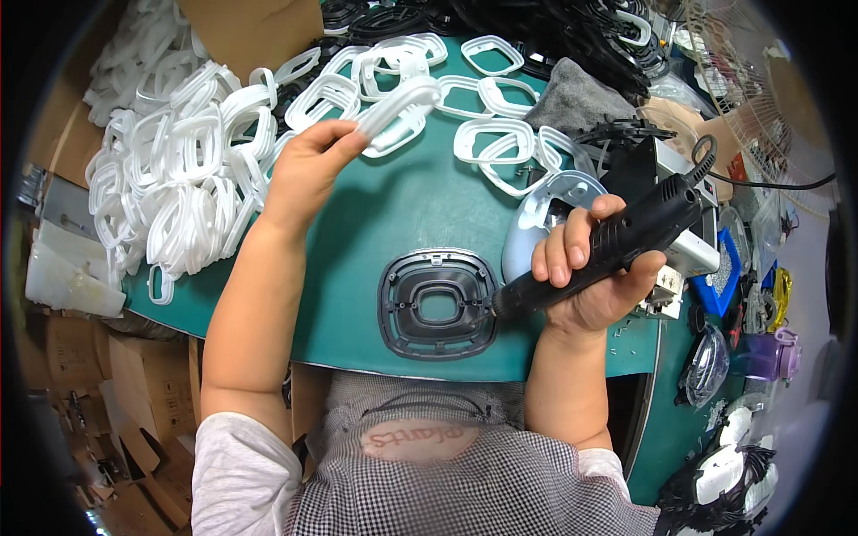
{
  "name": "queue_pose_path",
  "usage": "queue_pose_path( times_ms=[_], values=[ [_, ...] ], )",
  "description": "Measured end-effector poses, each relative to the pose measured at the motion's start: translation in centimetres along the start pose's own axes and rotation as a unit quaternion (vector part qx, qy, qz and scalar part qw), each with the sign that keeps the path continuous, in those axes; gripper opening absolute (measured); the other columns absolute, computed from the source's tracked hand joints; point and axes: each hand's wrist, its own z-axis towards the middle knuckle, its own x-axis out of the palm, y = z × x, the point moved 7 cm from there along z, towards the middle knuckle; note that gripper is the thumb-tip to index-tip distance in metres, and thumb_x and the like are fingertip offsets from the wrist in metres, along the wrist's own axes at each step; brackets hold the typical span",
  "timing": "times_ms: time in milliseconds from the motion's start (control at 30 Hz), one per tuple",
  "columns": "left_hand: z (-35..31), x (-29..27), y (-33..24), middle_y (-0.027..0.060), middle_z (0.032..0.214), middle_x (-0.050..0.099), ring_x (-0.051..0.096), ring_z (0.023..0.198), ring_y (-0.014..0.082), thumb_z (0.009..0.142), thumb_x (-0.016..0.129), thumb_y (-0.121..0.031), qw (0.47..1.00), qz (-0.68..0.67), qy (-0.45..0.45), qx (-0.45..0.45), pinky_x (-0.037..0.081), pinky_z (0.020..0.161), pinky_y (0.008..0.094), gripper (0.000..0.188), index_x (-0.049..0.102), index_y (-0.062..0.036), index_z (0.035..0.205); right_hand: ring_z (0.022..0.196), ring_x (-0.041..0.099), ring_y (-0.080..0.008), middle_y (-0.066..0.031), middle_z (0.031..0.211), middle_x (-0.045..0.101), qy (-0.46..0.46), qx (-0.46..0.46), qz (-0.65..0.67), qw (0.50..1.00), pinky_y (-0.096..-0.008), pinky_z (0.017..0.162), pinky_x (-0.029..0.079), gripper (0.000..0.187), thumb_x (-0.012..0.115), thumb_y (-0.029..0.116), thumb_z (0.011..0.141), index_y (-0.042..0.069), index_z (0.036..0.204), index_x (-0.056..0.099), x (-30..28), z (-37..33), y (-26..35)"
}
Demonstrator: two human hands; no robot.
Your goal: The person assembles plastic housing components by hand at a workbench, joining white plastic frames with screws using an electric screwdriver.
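My left hand [310,170] pinches a white plastic ring frame [398,107], raised over the far part of the table. In my right hand [590,268] is a black electric screwdriver [617,243], its cord leaving the upper end and its tip pointing down and left. Under that tip, flat near the table's front edge, lies a black rounded-square plastic frame [391,308] with a smaller ring set in its middle. Whether the tip touches the frame I cannot tell. A light blue curved shell [527,232] sits behind the screwdriver, partly covered by my right hand.
White frames are heaped on the left [192,179], and several loose white frames [493,143] lie at the back. Black parts [554,36] pile up at the far edge beside a grey cloth [576,96]. To the right stand a boxy device [693,246], a blue tray [722,277] and a purple bottle [764,355].
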Motion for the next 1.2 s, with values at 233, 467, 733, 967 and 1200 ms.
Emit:
queue_pose_path(
  times_ms=[233,467,733,967,1200],
  values=[
    [-5.6,-1.2,0.1,0.0038,0.093,0.062,0.056,0.086,0.0137,0.095,0.056,-0.030,0.983,-0.156,0.063,-0.072,0.044,0.083,0.0309,0.026,0.061,-0.0052,0.099,0.057,0.056,-0.0178,-0.0060,0.071,0.052,-0.002,0.005,0.011,1.000,-0.0346,0.056,0.052,0.069,0.058,0.063,0.083,0.003,0.116,0.048,0.1,-0.5,0.5],
    [-10.4,-0.4,2.3,0.0051,0.089,0.061,0.060,0.079,0.0159,0.098,0.050,-0.028,0.919,-0.361,0.019,-0.160,0.050,0.062,0.0263,0.024,0.053,-0.0050,0.105,0.060,0.056,-0.0177,-0.0059,0.075,0.052,0.006,0.016,0.039,0.999,-0.0354,0.060,0.051,0.066,0.056,0.062,0.085,0.006,0.120,0.050,-0.2,-0.3,0.5],
    [-17.1,3.2,3.6,0.0104,0.098,0.064,0.065,0.085,0.0188,0.097,0.051,-0.020,0.857,-0.464,0.040,-0.220,0.057,0.071,0.0322,0.022,0.051,-0.0037,0.112,0.062,0.057,-0.0194,-0.0062,0.076,0.055,0.026,0.002,0.055,0.998,-0.0371,0.061,0.051,0.069,0.055,0.064,0.084,0.005,0.120,0.052,-0.3,0.0,1.1],
    [-22.9,7.8,2.3,0.0083,0.106,0.065,0.062,0.093,0.0156,0.093,0.059,-0.018,0.853,-0.396,-0.073,-0.333,0.054,0.079,0.0291,0.020,0.060,-0.0036,0.108,0.064,0.057,-0.0192,-0.0069,0.077,0.056,0.045,-0.014,0.086,0.995,-0.0368,0.062,0.051,0.073,0.052,0.066,0.084,0.003,0.121,0.054,-0.6,0.2,2.4],
    [-23.9,8.9,3.1,0.0062,0.088,0.064,0.059,0.076,0.0135,0.094,0.057,-0.017,0.840,-0.410,-0.051,-0.350,0.051,0.065,0.0274,0.014,0.061,-0.0044,0.099,0.066,0.049,-0.0155,-0.0044,0.079,0.051,0.070,-0.010,0.090,0.993,-0.0318,0.066,0.042,0.069,0.065,0.054,0.081,-0.002,0.119,0.051,-0.6,0.0,2.8]
  ],
)
